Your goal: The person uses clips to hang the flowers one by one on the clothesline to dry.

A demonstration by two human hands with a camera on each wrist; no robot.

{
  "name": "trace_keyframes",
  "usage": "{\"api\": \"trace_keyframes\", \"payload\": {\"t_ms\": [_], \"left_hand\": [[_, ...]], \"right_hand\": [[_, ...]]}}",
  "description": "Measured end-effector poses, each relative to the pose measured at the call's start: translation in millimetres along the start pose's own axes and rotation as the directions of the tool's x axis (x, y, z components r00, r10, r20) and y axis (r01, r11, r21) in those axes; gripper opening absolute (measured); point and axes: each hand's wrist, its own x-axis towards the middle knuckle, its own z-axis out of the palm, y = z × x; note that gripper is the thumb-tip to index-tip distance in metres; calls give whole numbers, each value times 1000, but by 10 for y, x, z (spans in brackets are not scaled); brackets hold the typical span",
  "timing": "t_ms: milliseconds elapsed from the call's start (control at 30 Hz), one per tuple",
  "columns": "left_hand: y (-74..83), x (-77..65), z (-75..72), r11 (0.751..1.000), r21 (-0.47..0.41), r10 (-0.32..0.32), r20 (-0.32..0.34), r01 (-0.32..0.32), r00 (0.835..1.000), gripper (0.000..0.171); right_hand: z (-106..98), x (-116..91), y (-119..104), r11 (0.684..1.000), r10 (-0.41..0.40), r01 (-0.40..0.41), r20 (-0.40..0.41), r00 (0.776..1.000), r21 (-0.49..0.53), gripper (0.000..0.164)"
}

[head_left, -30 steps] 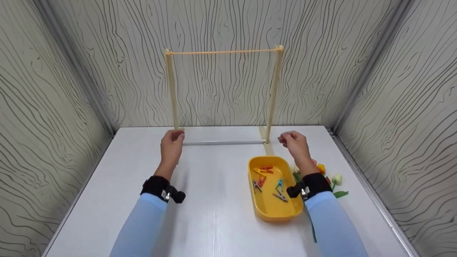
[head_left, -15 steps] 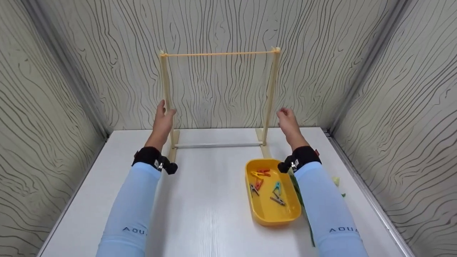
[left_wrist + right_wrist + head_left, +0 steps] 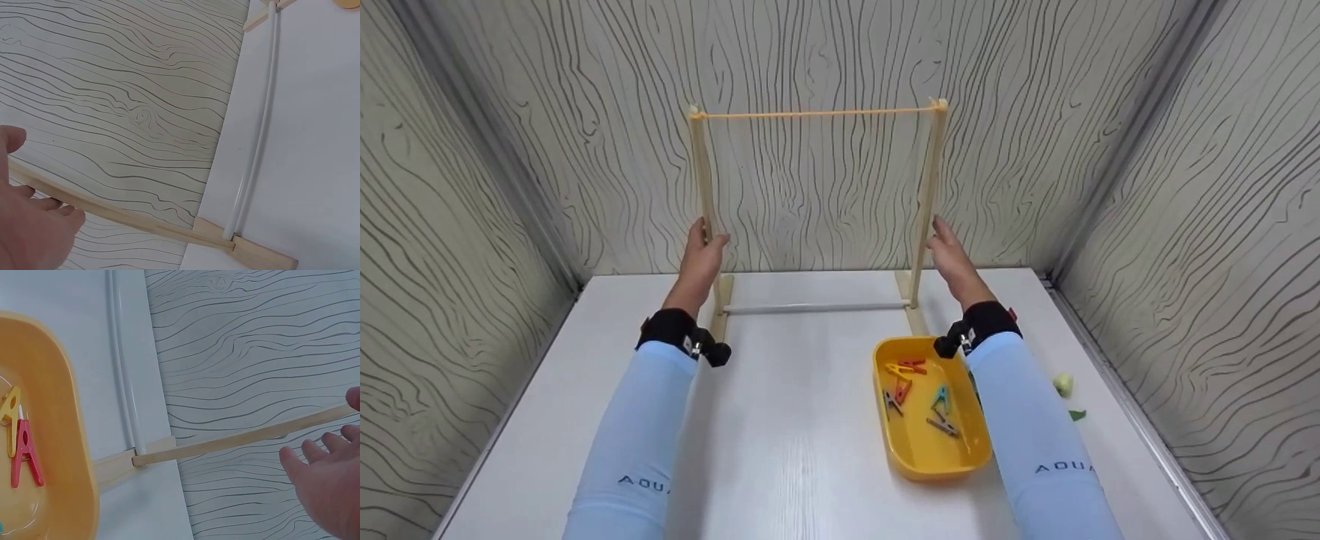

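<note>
A wooden frame with two upright posts stands at the back of the table, an orange cord (image 3: 817, 114) strung between their tops. My left hand (image 3: 701, 262) is at the left post (image 3: 701, 169), fingers on its outer side and thumb on its inner side. In the left wrist view the thumb stands apart from that post (image 3: 129, 216). My right hand (image 3: 954, 262) is just outside the right post (image 3: 930, 172), fingers extended. The right wrist view has its fingers (image 3: 292, 464) below the right post (image 3: 247, 437), thumb above; neither visibly grips it.
A yellow tub (image 3: 934, 469) with several clothespins (image 3: 941, 397) stands in front of the right post, partly under my right wrist. A white rod (image 3: 817, 307) joins the frame's feet. A pale flower (image 3: 1063, 385) and a leaf show beyond my right sleeve.
Both hands have risen and reached forward from low beside the posts. My left hand has come around the left post; the right hand has straightened its fingers and moved in towards the right post.
</note>
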Motion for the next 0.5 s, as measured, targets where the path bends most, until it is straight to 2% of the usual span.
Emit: {"api": "trace_keyframes", "payload": {"t_ms": [167, 367, 500], "left_hand": [[-53, 16, 3, 1000, 3, -9, 8, 9, 1000, 80], [-93, 9, -8, 999, 35, -8, 22, 8, 1000, 78], [-117, 12, -13, 999, 52, -6, 21, 4, 1000, 76]], "right_hand": [[7, 27, -1, 999, -35, 34, 32, 999, 30, 74], [33, 36, 10, 992, -74, 71, 29, 997, 107, 77], [36, 4, 22, 991, -84, 81, 20, 996, 109, 74]]}}
